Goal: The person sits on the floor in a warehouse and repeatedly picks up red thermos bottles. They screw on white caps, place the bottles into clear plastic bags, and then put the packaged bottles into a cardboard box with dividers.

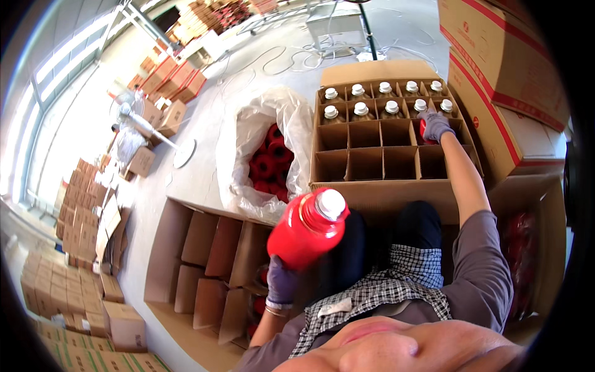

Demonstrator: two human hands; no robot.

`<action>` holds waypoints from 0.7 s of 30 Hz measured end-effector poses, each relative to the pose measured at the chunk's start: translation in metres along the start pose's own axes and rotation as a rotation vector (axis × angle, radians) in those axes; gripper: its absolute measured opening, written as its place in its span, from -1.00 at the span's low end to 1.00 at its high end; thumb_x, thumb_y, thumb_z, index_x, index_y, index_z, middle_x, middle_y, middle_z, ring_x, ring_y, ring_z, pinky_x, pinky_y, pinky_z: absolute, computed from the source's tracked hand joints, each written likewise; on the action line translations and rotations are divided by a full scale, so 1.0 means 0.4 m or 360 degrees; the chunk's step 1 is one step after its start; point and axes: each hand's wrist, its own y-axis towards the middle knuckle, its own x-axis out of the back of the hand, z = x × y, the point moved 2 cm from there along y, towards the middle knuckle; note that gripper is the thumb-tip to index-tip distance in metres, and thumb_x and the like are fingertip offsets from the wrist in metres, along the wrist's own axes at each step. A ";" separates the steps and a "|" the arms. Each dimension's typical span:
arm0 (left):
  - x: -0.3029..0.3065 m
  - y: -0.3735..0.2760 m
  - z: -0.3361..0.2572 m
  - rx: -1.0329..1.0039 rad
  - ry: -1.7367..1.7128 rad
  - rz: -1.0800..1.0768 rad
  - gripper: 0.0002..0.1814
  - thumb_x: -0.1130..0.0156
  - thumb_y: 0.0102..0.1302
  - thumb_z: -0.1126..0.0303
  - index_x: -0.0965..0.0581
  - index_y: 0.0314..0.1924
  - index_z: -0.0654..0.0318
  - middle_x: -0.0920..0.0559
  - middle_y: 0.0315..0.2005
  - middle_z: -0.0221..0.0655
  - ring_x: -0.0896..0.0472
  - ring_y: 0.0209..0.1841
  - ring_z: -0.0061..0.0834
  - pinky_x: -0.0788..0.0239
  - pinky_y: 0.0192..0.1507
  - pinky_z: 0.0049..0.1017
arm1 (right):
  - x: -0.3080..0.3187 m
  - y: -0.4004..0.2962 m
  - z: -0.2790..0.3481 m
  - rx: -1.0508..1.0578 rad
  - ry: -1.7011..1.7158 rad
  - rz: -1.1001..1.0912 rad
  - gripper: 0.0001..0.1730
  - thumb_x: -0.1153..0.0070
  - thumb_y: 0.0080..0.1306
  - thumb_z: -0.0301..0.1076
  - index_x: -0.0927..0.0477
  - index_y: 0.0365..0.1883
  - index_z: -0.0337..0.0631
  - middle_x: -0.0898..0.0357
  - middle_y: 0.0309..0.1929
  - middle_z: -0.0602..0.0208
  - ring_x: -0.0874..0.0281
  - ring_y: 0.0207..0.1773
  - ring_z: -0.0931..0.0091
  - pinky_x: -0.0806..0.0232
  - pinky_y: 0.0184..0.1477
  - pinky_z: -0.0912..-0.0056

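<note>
My left hand [280, 281], in a purple-grey work glove, grips the lower part of a red bottle [304, 232] with a white top. The bottle is tilted, its top towards the upper right. My gloved right hand [436, 124] reaches into the divided cardboard carton [381, 185] ahead of me. Its fingers are around a red piece [422, 129], mostly hidden, at a cell in the third row from the back. White-capped bottles [392, 108] stand in the two back rows of that carton. Cells in the front rows show bare cardboard.
Left of the carton stands a clear plastic sack [293, 125] of red hollow plastic parts [274, 156]. An open partitioned carton [158, 260] lies at my left, another open box [553, 223] at my right. Stacked cartons [502, 107] rise at right. A pedestal fan [153, 128] stands far left.
</note>
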 end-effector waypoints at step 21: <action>-0.214 -0.052 -0.279 -0.1067 0.1449 0.0573 -0.48 -0.58 0.20 0.04 -0.69 -0.11 0.39 -0.54 0.22 0.10 -0.55 0.20 -0.10 -0.43 0.15 -0.20 | -0.241 -0.805 0.213 0.1191 0.3105 0.1593 0.30 0.02 0.17 0.66 -0.07 0.60 -0.15 -0.28 0.39 0.01 -0.41 0.22 0.18 -0.34 0.16 0.10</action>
